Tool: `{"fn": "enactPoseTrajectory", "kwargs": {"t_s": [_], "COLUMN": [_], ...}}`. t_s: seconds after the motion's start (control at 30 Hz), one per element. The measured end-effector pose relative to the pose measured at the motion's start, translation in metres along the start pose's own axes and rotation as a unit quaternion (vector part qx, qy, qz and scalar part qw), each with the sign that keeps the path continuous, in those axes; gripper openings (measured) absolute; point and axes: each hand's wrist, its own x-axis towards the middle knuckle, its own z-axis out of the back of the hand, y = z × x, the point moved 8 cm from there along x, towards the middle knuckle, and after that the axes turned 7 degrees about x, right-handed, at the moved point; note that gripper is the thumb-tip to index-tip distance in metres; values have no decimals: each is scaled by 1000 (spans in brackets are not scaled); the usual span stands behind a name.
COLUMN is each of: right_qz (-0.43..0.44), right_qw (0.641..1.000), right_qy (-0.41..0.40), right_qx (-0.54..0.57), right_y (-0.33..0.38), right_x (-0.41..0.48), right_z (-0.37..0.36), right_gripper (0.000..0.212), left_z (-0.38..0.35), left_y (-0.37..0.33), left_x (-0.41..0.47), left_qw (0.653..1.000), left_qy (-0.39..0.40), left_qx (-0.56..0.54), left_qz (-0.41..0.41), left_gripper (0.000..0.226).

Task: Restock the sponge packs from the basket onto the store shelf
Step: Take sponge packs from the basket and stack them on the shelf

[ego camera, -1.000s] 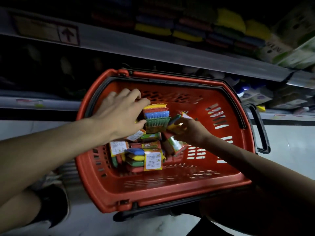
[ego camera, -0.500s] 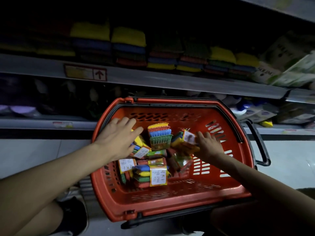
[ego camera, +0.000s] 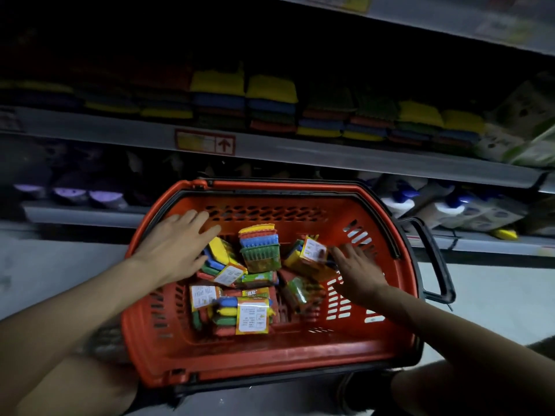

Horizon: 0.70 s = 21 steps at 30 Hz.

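stock in basket: sponge packs lay in a loose, jumbled heap on the floor of the red basket, with one upright pack standing on edge near the middle.

stock on shelf: the shelf above the basket already carried shelved stacks of the same coloured sponges along most of its visible run. its left end was too dark to read.

left hand: fingers straight, laid over a yellow-and-blue pack at the basket's left side, gripping nothing.

right hand: fingers spread, just beside a labelled pack. contact could not be told, and it held nothing.

progress, as judged: partway. no pack was lifted, and the whole heap in the basket was left to shelve.
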Motion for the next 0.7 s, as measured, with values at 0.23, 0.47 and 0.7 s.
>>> {"fn": "enactPoseTrajectory", "kwargs": {"t_s": [0.23, 0.47, 0.7], "right_qz": [30, 62, 71], "right_qw": [1000, 996, 995], "right_qy": [1, -58, -64], "right_qx": [-1, 27, 39], "right_y": [38, 82, 102], "right_x": [9, 25, 37], "right_z": [2, 14, 15], "right_gripper": [81, 82, 80], "left_z": [-12, -11, -21], "left_y": [24, 1, -13], "left_x": [-18, -23, -18], "left_qw": [999, 1000, 998], "left_qy": [16, 12, 49], "left_qx": [-9, -23, -33], "left_qz": [41, -1, 5], "left_gripper": [65, 67, 78]}}
